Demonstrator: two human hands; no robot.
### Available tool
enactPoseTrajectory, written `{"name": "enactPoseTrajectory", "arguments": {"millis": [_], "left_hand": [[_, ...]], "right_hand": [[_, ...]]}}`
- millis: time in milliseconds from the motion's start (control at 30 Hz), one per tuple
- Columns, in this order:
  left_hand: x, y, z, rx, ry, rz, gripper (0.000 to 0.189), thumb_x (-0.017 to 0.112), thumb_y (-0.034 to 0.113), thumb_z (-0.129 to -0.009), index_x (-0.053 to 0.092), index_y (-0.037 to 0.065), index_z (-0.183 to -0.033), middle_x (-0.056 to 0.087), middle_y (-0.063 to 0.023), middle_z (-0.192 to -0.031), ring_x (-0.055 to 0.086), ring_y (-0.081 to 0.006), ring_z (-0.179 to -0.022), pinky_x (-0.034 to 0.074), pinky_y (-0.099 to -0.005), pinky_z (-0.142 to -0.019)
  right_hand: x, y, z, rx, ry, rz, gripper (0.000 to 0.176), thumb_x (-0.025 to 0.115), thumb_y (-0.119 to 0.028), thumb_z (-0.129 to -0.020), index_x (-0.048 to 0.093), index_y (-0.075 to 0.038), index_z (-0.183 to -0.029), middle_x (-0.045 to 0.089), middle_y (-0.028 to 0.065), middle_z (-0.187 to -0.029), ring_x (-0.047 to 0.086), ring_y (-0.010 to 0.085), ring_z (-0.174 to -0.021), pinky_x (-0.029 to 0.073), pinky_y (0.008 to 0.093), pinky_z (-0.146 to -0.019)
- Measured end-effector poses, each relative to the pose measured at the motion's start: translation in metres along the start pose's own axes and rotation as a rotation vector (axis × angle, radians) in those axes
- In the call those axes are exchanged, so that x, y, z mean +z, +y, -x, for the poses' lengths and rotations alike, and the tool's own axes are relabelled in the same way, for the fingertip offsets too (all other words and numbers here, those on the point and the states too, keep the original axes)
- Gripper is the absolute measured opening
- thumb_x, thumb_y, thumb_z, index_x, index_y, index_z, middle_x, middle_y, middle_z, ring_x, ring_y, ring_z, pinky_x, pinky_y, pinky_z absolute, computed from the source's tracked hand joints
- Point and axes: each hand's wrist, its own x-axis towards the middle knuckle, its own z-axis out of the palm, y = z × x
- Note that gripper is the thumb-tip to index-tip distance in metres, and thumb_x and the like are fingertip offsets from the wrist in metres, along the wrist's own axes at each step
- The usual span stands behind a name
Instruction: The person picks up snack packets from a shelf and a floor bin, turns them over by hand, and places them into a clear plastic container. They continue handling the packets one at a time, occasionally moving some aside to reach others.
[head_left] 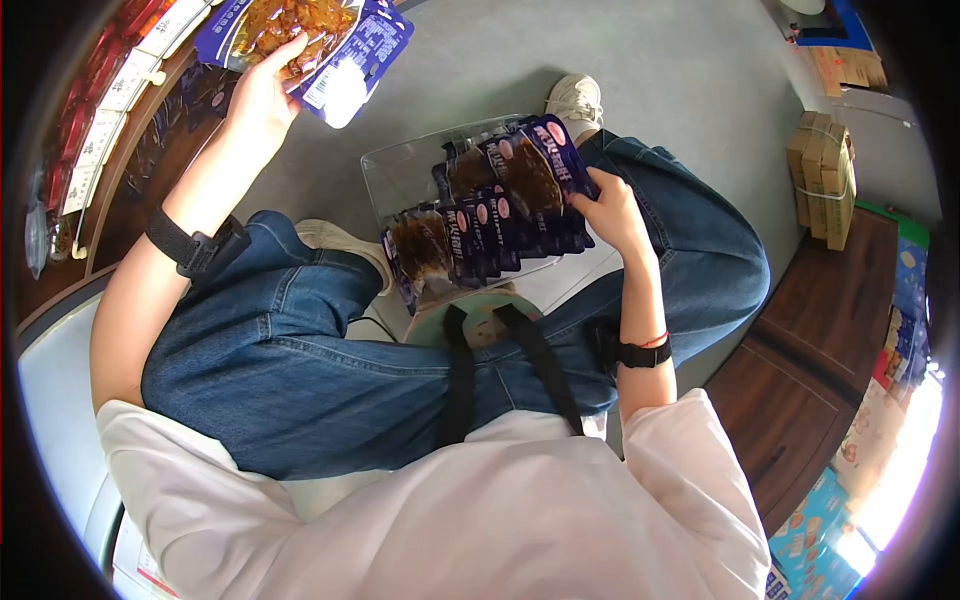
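Note:
My left hand [262, 98] is closed on the edge of a purple-blue food packet [372, 55], raised at the upper left beside the shelf. Brown food shows through its clear window, and a barcode label is on it. My right hand [615, 212] grips the edge of another purple packet [540, 170], which leans at the right end of a clear plastic bin [378, 170]. Several like packets [480, 240] stand in overlapping rows inside that bin, between my knees. The bin's near side is partly hidden by the packets.
On the left runs a shelf [110, 195] with price tags [115, 85] and red packages. A round stool seat [475, 318] lies under me. Strapped cartons [822, 180] rest on a dark wooden cabinet [810, 350] at the right. Grey floor [460, 60] spreads ahead.

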Motion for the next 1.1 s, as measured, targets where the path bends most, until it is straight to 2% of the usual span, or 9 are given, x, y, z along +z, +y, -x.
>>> {"name": "enactPoseTrajectory", "arguments": {"millis": [100,200,367,600,833,900,933,1033,1100], "left_hand": [[0.001,0.001,0.002,0.011,-0.005,-0.016,0.037,0.06,0.023,-0.082,0.05,0.006,-0.113,0.057,-0.0027,-0.102,0.053,-0.0127,-0.094,0.042,-0.0298,-0.083],[0.003,-0.001,0.002,0.015,-0.011,-0.011,0.038,0.06,0.023,-0.082,0.05,0.006,-0.114,0.057,-0.0027,-0.103,0.053,-0.0128,-0.094,0.041,-0.03,-0.083],[0.005,-0.002,0.001,0.013,0.004,-0.038,0.039,0.061,0.024,-0.081,0.049,0.006,-0.114,0.056,-0.0032,-0.106,0.052,-0.0131,-0.096,0.041,-0.0306,-0.084],[0.009,-0.002,0.005,0.008,0.008,-0.062,0.041,0.062,0.024,-0.08,0.049,0.005,-0.115,0.056,-0.0036,-0.106,0.052,-0.0138,-0.097,0.041,-0.0299,-0.083],[0.009,-0.001,0.005,-0.002,0.007,-0.018,0.039,0.062,0.022,-0.081,0.05,0.005,-0.113,0.057,-0.0042,-0.104,0.053,-0.0145,-0.095,0.042,-0.0297,-0.084],[0.009,-0.003,0.005,-0.003,0.026,-0.016,0.038,0.062,0.022,-0.081,0.051,0.005,-0.113,0.057,-0.0042,-0.104,0.053,-0.0145,-0.095,0.042,-0.0296,-0.084],[0.008,-0.003,0.005,-0.001,0.011,-0.019,0.038,0.062,0.022,-0.08,0.051,0.005,-0.113,0.057,-0.0041,-0.103,0.054,-0.0146,-0.095,0.043,-0.0295,-0.084],[0.005,-0.004,0.006,-0.005,0.0,-0.019,0.039,0.062,0.021,-0.08,0.05,0.004,-0.113,0.057,-0.0042,-0.104,0.054,-0.0146,-0.094,0.043,-0.0292,-0.084],[0.004,-0.005,0.006,-0.02,-0.01,-0.007,0.038,0.062,0.021,-0.08,0.05,0.004,-0.113,0.057,-0.0045,-0.104,0.054,-0.0143,-0.094,0.044,-0.0289,-0.084]], "right_hand": [[0.005,0.009,-0.002,0.073,-0.1,0.087,0.041,0.062,-0.02,-0.065,0.059,0.005,-0.097,0.06,0.024,-0.093,0.057,0.0373,-0.094,0.044,0.039,-0.085],[0.003,-0.003,0.002,0.133,-0.243,0.23,0.036,0.059,-0.013,-0.07,0.057,0.007,-0.1,0.061,0.0249,-0.088,0.062,0.0336,-0.084,0.05,0.0369,-0.074],[0.016,-0.014,0.007,0.176,-0.316,-0.283,0.029,0.047,0.002,-0.078,0.052,0.008,-0.107,0.062,0.0207,-0.073,0.065,0.021,-0.057,0.052,0.0271,-0.05],[0.103,0.004,-0.026,0.006,-0.21,-0.012,0.045,0.055,-0.013,-0.073,0.049,-0.004,-0.117,0.06,0.0235,-0.092,0.058,0.0372,-0.089,0.047,0.0412,-0.081],[0.103,-0.025,-0.051,0.234,-0.537,-0.093,0.035,0.053,-0.014,-0.073,0.056,0.001,-0.105,0.064,0.0203,-0.082,0.065,0.0272,-0.07,0.052,0.0371,-0.068],[0.09,-0.039,-0.057,0.212,-0.752,0.377,0.023,0.055,-0.016,-0.073,0.062,-0.002,-0.089,0.065,0.0155,-0.083,0.065,0.0251,-0.075,0.052,0.0342,-0.066],[0.081,-0.05,-0.048,-0.108,-0.46,0.69,0.016,0.057,-0.019,-0.074,0.064,-0.005,-0.08,0.066,0.0122,-0.087,0.065,0.0243,-0.08,0.051,0.0325,-0.066],[0.088,-0.066,-0.049,-0.442,0.063,0.467,0.021,0.059,-0.02,-0.071,0.064,-0.008,-0.087,0.062,0.0084,-0.086,0.059,0.0231,-0.087,0.049,0.0376,-0.07],[0.107,-0.066,-0.058,-0.711,0.034,0.511,0.022,0.055,-0.017,-0.071,0.063,-0.008,-0.089,0.06,0.008,-0.087,0.057,0.0235,-0.091,0.046,0.0371,-0.077]]}}
